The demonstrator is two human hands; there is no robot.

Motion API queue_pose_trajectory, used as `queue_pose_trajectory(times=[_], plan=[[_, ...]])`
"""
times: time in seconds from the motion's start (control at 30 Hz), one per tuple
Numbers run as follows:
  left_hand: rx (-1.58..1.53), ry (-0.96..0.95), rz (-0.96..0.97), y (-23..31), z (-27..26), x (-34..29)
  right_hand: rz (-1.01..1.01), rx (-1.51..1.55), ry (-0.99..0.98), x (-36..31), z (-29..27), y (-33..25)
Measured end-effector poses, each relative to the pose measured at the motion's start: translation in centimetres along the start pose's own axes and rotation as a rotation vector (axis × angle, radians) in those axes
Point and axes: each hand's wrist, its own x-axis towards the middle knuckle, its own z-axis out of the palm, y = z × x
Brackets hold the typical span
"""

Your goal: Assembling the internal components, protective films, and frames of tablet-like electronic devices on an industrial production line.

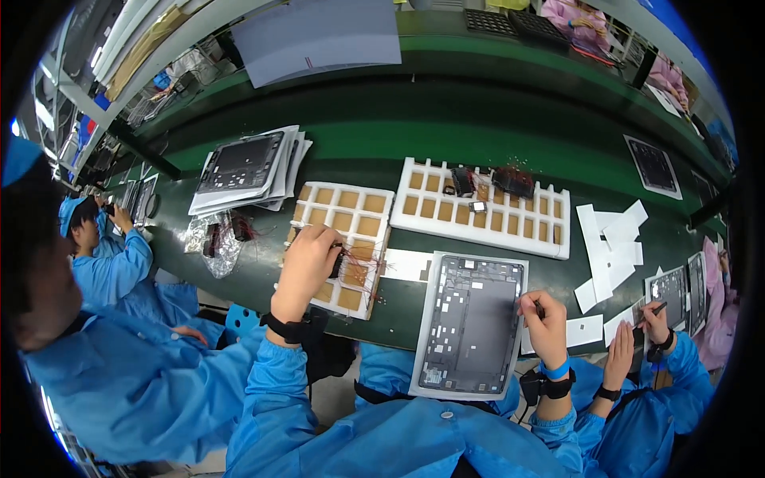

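My left hand [309, 261] is closed over the smaller white foam tray [373, 197], its fingers around a bunch of small black parts with thin red wires [338, 263]. The wires trail over the tray's cells to the right. In front of me a tablet back housing [478, 327], dark with small white pieces on it, lies on a pale sheet overhanging the table's near edge. At its right edge my right hand [547, 328] is curled, pinching something small and dark that I cannot make out.
A longer foam tray [486, 237] holds black wired parts [512, 182]. Behind my left hand stand stacked housings [239, 163] and a clear plastic bag [227, 253]. White sheets [610, 247] lie right. Co-workers sit close left; another's hands [619, 357] work at the right.
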Motion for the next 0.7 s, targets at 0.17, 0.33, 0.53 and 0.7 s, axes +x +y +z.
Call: queue_pose_trajectory(times=[0.17,0.33,0.53,0.7], plan=[[-0.031,0.12,-0.035,-0.8,1.1,-0.1,0.017,-0.023,-0.01,0.0,0.1,0.2],[-0.03,0.151,-0.048,-1.0,1.4,0.0,0.007,-0.012,-0.006,0.2,0.1,0.5],[-0.049,0.262,-0.154,-0.6,1.4,0.2,0.011,-0.012,-0.027,0.4,0.5,-0.3],[-0.082,0.233,-0.147,-1.1,1.1,-0.5,-0.013,-0.057,-0.029,0.4,0.8,-1.2]])
